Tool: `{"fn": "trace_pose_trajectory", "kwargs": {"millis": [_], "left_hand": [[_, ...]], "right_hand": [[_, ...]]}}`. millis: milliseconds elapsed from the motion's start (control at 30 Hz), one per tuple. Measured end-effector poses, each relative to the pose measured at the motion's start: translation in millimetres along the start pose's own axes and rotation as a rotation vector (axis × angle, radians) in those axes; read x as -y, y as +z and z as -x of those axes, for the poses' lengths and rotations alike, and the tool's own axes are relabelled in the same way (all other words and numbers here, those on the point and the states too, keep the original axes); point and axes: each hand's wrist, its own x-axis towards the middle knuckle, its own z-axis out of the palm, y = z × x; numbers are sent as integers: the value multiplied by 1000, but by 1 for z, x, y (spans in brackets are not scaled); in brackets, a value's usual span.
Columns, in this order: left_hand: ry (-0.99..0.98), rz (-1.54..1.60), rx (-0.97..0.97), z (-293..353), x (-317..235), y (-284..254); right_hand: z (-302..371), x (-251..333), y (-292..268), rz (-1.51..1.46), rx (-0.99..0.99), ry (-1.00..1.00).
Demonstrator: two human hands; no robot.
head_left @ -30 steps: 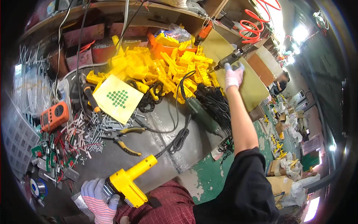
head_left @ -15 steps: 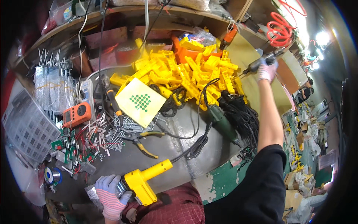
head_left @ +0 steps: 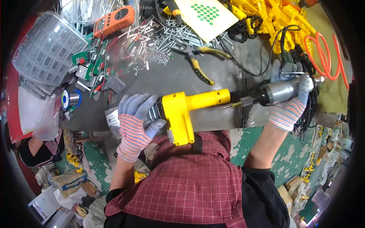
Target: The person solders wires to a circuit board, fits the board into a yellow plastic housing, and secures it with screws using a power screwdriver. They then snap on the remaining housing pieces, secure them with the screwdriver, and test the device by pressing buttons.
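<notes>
My left hand (head_left: 135,126), in a striped glove, is closed around the metallic end of a yellow plastic-bodied tool (head_left: 176,114), partly hidden by my fingers. The tool's yellow handle points right, with a row of metal fins along the lower edge of its body. My right hand (head_left: 289,110), also gloved, grips a silver and black power screwdriver (head_left: 281,92). Its thin bit points left at the handle's lower edge; I cannot tell whether they touch. Yellow-handled pliers (head_left: 199,62) lie beyond the tool, beside a pile of loose screws (head_left: 178,38).
An orange multimeter (head_left: 116,21), green circuit boards (head_left: 80,58) and a solder spool (head_left: 71,98) lie at left. A card with green dots (head_left: 224,19) sits at the back. Yellow plastic parts (head_left: 273,26) and a red coiled hose (head_left: 323,60) are at right.
My right hand has come from the far right with the screwdriver toward the yellow tool. My left hand still holds the tool. The view has shifted, and the bench appears higher in it.
</notes>
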Motion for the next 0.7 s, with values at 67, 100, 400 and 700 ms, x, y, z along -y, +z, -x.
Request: {"fn": "trace_pose_trajectory", "kwargs": {"millis": [67, 100, 400, 700], "left_hand": [[-20, 69, -8, 4, 0, 1], [-21, 60, 10, 7, -1, 0], [-89, 96, -20, 14, 2, 5], [-127, 170, -1, 6, -3, 2]], "right_hand": [[25, -26, 9, 27, -52, 2], [32, -37, 17, 22, -92, 10], [41, -80, 24, -156, -129, 62], [45, -84, 30, -217, -157, 181]]}}
